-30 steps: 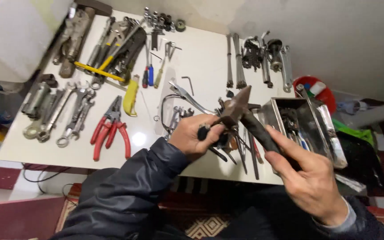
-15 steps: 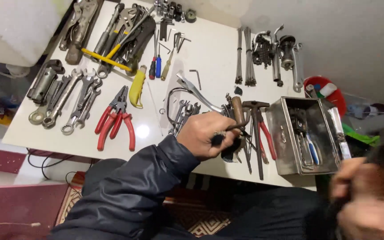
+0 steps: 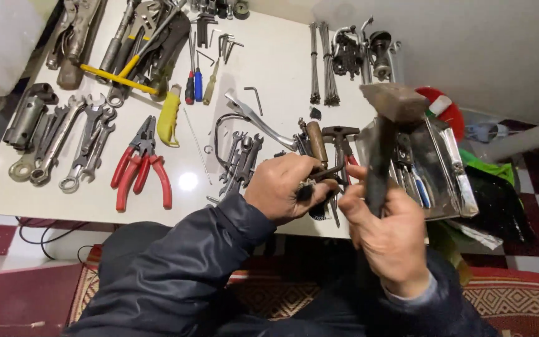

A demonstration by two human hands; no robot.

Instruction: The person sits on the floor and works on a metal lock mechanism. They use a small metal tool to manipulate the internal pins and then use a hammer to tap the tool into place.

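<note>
My right hand (image 3: 389,232) grips the dark handle of a hammer (image 3: 383,134), held upright with its steel head above a metal toolbox. My left hand (image 3: 285,186) is closed on a small dark tool (image 3: 312,185) at the front edge of the white table (image 3: 269,68), beside a brown-handled tool (image 3: 317,141) and several small spanners (image 3: 238,159). Both hands sit close together, the hammer handle just right of the left fist.
Red pliers (image 3: 137,167), a yellow-handled knife (image 3: 169,117), large spanners (image 3: 63,140), screwdrivers (image 3: 193,84) and wrenches (image 3: 126,50) lie across the table. An open metal toolbox (image 3: 447,168) stands at the right edge. A patterned rug (image 3: 525,299) covers the floor below.
My right hand dropped low to the right, then came back up beside the left hand with the hammer upright. The left hand stayed closed at the table's front edge.
</note>
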